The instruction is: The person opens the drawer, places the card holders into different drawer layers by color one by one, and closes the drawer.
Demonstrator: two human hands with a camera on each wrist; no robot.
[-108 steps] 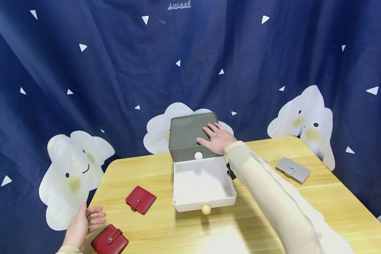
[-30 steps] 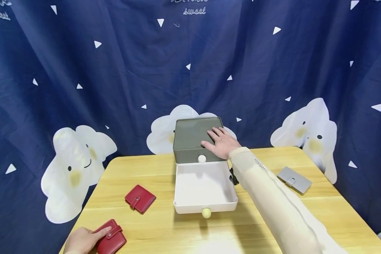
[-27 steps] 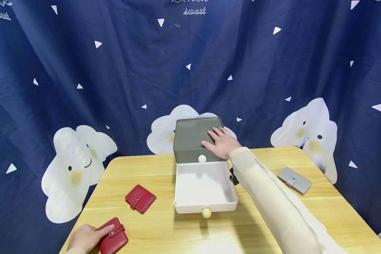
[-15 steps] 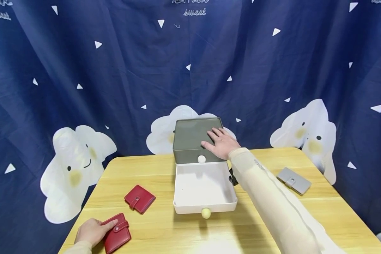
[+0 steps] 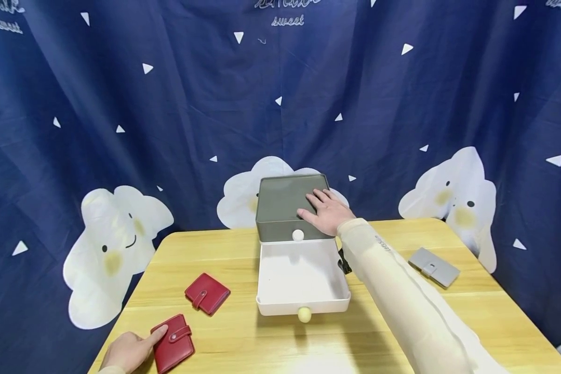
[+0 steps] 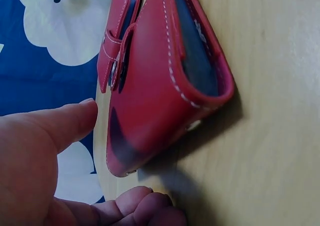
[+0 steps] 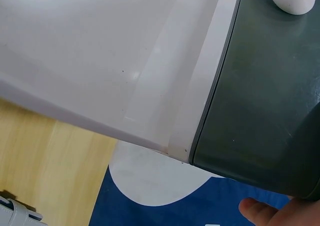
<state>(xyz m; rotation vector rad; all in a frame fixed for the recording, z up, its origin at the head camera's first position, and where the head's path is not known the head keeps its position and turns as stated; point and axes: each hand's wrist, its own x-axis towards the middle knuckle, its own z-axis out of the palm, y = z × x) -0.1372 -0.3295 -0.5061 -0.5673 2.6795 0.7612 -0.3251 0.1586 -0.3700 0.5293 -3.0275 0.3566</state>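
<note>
**Left hand [image 5: 127, 351] at nearer red wallet [image 5: 175, 352], right hand [image 5: 329, 213] on grey box [image 5: 282, 198]**

At near left of wooden table [image 5: 210, 254]: nearer red wallet. Left: thumb and fingers parted beside one edge, with a gap between thumb and wallet in left wrist view; gripping nothing. Right: laid flat on top, fingers splayed, holding nothing. From box: white drawer [image 5: 280, 308], pulled out. Behind: farther red wallet [image 5: 209, 292]. Far right: grey wallet [image 5: 437, 267].

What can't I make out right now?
Head view: what the black item beside the white drawer is; too small.
Head view: the inside of the grey box, hidden by its top and front.
Left wrist view: contents of the nearer red wallet, hidden by its cover.
Right wrist view: most of the right hand, cut by the bottom edge.
</note>
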